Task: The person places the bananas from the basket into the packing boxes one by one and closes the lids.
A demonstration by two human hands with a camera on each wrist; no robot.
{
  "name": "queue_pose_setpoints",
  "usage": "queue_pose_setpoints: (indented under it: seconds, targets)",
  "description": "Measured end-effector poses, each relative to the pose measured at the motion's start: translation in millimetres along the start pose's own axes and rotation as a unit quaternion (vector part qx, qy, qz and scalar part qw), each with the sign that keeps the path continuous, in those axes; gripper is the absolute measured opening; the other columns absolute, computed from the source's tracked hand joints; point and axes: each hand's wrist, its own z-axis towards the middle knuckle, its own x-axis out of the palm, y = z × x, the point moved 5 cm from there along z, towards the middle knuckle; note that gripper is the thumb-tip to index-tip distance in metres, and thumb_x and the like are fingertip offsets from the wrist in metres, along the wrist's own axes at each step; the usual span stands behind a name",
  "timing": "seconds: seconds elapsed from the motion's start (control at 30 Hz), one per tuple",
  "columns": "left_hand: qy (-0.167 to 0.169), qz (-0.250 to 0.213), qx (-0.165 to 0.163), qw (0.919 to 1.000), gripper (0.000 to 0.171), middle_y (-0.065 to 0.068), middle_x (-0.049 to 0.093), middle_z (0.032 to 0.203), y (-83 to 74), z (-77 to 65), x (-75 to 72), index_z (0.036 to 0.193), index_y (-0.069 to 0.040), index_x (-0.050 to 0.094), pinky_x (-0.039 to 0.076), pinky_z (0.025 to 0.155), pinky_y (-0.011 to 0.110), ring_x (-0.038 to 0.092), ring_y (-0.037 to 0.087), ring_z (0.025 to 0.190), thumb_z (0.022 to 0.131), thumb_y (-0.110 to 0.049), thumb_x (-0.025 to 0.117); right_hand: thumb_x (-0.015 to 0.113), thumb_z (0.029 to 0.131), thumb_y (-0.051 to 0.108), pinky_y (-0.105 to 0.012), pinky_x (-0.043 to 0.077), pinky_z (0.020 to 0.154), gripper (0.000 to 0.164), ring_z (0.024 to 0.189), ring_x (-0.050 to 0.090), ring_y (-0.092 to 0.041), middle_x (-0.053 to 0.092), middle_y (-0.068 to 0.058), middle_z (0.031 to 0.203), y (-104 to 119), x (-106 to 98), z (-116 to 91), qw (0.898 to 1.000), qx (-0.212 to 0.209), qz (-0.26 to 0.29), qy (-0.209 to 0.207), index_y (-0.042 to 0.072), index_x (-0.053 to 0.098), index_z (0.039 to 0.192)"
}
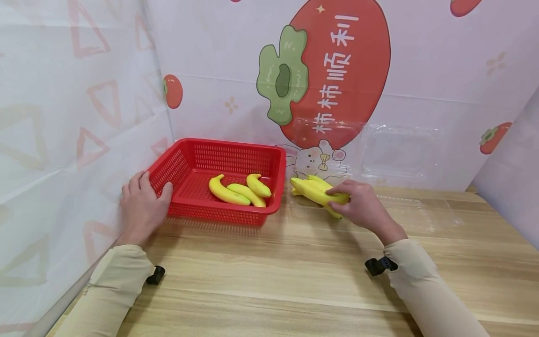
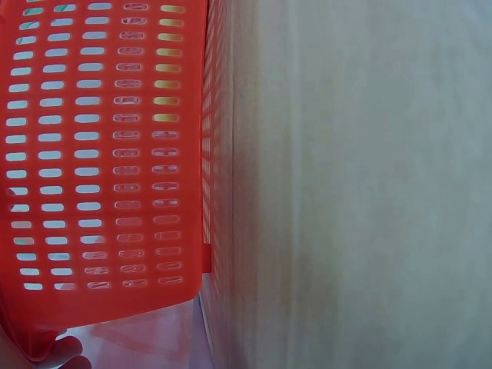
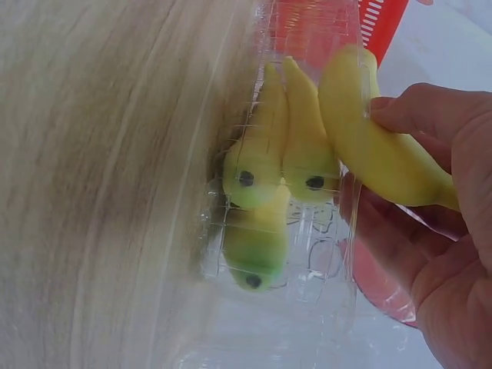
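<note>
My left hand (image 1: 143,206) grips the rim of a red slotted plastic basket (image 1: 223,213) at its left front corner; in the left wrist view its fingertips (image 2: 68,350) curl at the rim. Three yellow toy bananas (image 1: 227,192) lie inside the basket. To the right of it, my right hand (image 1: 362,204) holds a banana (image 3: 377,150) between thumb and fingers, at the top of a clear plastic box (image 1: 412,206). Below the held banana, several more bananas (image 3: 257,157) with dark tips lie in the box, seen through its wall.
The box's clear lid (image 1: 397,152) stands raised against the printed backdrop (image 1: 219,61). A white side panel (image 1: 50,140) runs close beside my left hand. Wood-grain tabletop (image 1: 261,281) stretches in front of the basket and box.
</note>
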Motion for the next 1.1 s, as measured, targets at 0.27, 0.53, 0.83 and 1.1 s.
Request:
queue_pose_setpoints:
  seconds: [0.27,0.53,0.83,1.1]
  targets:
    - [0.002,0.001,0.0,1.0,0.078,0.036,0.03,0.162,0.7,0.4,0.9,0.159,0.012,0.028,0.03,0.111,0.07,0.03,0.054,0.14,0.106,-0.044,0.043,0.084,0.09,0.016,-0.052,0.062,0.093,0.03,0.101,0.068,-0.032,0.077,-0.015,0.113,1.2,-0.1,-1.0,1.0,0.012,-0.01,0.022,0.009,0.082,0.119]
    - [0.003,0.003,-0.002,1.0,0.079,0.035,0.03,0.162,0.6,1.2,0.8,0.16,0.011,0.027,0.03,0.112,0.069,0.029,0.054,0.141,0.106,-0.045,0.043,0.084,0.091,0.019,-0.051,0.063,0.091,0.027,0.098,0.067,-0.03,0.077,-0.013,0.11,-1.3,1.8,0.6,0.999,0.023,-0.016,0.035,0.011,0.083,0.117]
    - [-0.001,0.001,0.001,1.0,0.079,0.035,0.03,0.162,0.7,1.0,0.5,0.159,0.011,0.028,0.03,0.112,0.07,0.029,0.054,0.141,0.106,-0.044,0.043,0.083,0.092,0.019,-0.051,0.063,0.092,0.026,0.101,0.067,-0.03,0.078,-0.012,0.113,-2.3,2.1,1.3,0.998,0.032,-0.015,0.044,0.013,0.083,0.117]
    - [0.0,0.001,0.001,1.0,0.079,0.036,0.03,0.162,0.4,0.6,0.5,0.16,0.011,0.027,0.031,0.111,0.07,0.03,0.054,0.14,0.106,-0.044,0.043,0.084,0.092,0.019,-0.05,0.065,0.089,0.032,0.104,0.068,-0.031,0.078,-0.015,0.121,-3.9,4.0,1.2,0.999,0.025,0.004,0.032,0.011,0.08,0.122]
